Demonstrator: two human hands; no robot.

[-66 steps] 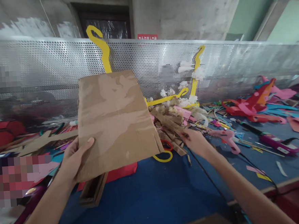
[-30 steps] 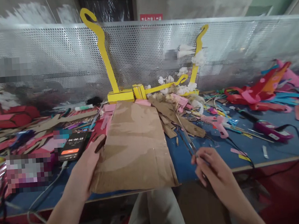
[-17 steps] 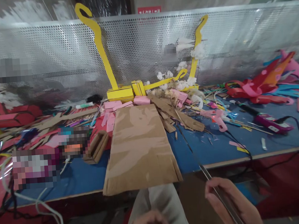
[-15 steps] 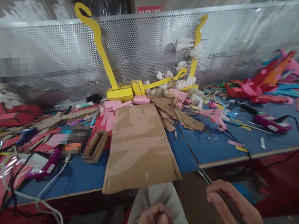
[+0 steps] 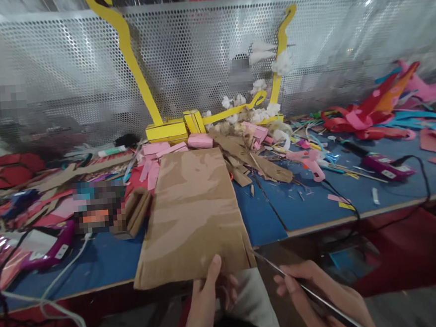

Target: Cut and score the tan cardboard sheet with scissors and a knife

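Observation:
A brown cardboard sheet [image 5: 196,205] reaches past the table's front edge, over my lap. My left hand [image 5: 210,293] grips its near edge, thumb on top and fingers curled underneath. In my right hand [image 5: 320,296] is a long, thin metal tool [image 5: 312,292] with a pointed tip; its exact kind is unclear. That tip is close to the sheet's right front corner, and I cannot tell whether it touches. Left of the sheet stands a small folded cardboard box [image 5: 132,214].
Yellow hooked pieces [image 5: 137,74] lean on a perforated metal screen [image 5: 202,40]. Pink foam blocks [image 5: 200,141] and cardboard scraps [image 5: 255,156] lie behind the sheet. A pink glue gun [image 5: 309,161] with a black cord sits to the right. White cables [image 5: 58,284] hang at left.
My left hand has come up from my lap and taken hold of the cardboard's near edge. The metal tool has moved left, toward the sheet's corner. The camera view has shifted slightly.

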